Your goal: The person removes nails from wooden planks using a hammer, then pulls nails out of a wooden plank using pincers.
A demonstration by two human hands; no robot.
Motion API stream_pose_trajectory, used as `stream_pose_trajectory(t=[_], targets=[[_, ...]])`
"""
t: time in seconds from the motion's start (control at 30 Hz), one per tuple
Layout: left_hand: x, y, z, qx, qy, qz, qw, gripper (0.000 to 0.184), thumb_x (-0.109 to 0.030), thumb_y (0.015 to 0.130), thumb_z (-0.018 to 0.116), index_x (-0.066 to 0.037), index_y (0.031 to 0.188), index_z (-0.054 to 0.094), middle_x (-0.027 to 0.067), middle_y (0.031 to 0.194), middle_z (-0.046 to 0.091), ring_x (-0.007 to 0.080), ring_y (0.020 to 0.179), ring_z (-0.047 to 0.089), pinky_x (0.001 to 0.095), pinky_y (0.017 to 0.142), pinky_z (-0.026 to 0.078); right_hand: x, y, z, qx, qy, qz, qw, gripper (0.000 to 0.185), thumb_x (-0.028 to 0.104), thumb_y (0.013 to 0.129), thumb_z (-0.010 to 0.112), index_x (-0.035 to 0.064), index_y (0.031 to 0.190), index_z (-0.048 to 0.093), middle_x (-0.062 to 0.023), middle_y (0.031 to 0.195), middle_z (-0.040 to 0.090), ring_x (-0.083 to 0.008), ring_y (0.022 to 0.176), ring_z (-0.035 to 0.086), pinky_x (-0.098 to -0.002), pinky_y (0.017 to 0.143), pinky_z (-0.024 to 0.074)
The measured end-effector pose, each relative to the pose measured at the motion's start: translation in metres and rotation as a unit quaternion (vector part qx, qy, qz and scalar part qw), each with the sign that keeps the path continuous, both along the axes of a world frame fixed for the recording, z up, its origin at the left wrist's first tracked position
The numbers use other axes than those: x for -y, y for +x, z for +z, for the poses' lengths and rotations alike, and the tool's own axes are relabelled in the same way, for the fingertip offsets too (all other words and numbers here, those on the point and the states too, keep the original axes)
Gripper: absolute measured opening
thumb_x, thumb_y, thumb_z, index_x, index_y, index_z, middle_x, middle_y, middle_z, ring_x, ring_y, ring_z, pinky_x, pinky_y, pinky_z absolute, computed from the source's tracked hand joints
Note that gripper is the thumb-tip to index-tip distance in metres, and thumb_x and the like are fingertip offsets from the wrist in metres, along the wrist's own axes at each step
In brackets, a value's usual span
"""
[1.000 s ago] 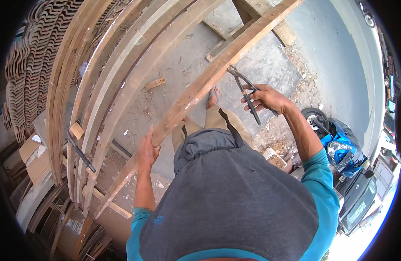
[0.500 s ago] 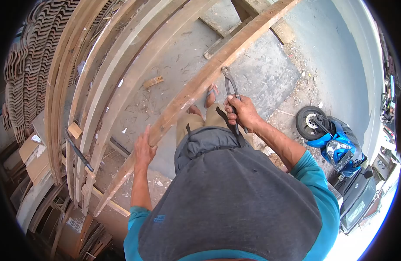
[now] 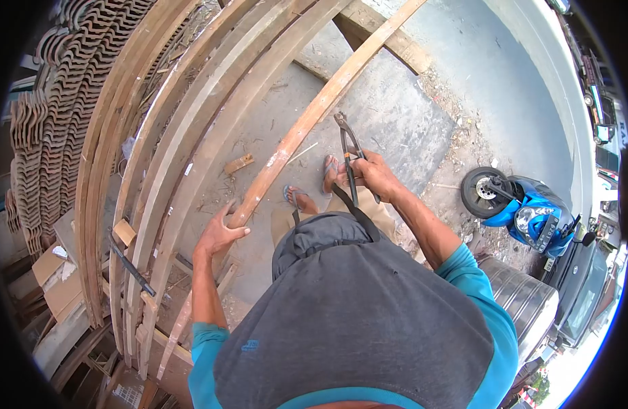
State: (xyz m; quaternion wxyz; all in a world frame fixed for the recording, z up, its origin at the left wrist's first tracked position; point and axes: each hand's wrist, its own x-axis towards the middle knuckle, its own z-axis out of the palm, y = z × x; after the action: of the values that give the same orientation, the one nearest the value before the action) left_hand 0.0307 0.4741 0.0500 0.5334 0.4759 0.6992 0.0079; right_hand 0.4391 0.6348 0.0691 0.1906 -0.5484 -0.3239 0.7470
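Note:
A long wooden beam (image 3: 297, 140) runs diagonally across the view. On its lower part rests my left hand (image 3: 218, 233), thumb on one side and fingers on the other. Closed in my right hand (image 3: 372, 176) are the handles of a pair of pincers (image 3: 347, 140). The jaws of the pincers point away from me, beside the beam but apart from it. A dark strap hangs at my waist near the right hand.
Several long beams (image 3: 212, 129) stand side by side on the left, with a dark-handled tool (image 3: 131, 264) lying across them. Stacked roof tiles (image 3: 69, 109) are beyond. A small wood block (image 3: 239, 163) lies on the floor. A blue motorbike (image 3: 532, 215) is at the right.
The beam has turned, showing a narrower face, and its far end has shifted left. My left hand's fingers have loosened and spread a little. The pincers have moved slightly left and down.

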Motion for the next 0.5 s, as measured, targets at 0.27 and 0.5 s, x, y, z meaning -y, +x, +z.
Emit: stream_pose_trajectory(t=[0.27, 0.5], targets=[[-0.129, 0.091, -0.003, -0.031, 0.119, 0.008, 0.992, 0.105, -0.053, 0.070, 0.085, -0.004, 0.153, 0.044, 0.0251, 0.149, 0.052, 0.0370, 0.140, 0.049, 0.0442, 0.116, 0.038, -0.049, 0.049, 0.003, 0.025, -0.034, 0.061, 0.997, 0.053, 0.006, 0.096, 0.042, -0.0085, 0.147, 0.038, -0.0223, 0.117, 0.068, -0.0279, 0.104, 0.072, -0.0390, 0.093, 0.0601], [-0.172, 0.129, -0.017, -0.002, -0.013, -0.010, 1.000, 0.089, -0.039, 0.074, 0.081, -0.008, 0.150, 0.047, 0.0244, 0.133, 0.065, 0.0380, 0.124, 0.062, 0.0437, 0.106, 0.048, -0.108, 0.081, 0.030, 0.010, 0.001, 0.138, 0.990, 0.055, 0.008, 0.093, 0.043, -0.0062, 0.146, 0.043, -0.0206, 0.120, 0.069, -0.0270, 0.105, 0.072, -0.0382, 0.092, 0.0598]])
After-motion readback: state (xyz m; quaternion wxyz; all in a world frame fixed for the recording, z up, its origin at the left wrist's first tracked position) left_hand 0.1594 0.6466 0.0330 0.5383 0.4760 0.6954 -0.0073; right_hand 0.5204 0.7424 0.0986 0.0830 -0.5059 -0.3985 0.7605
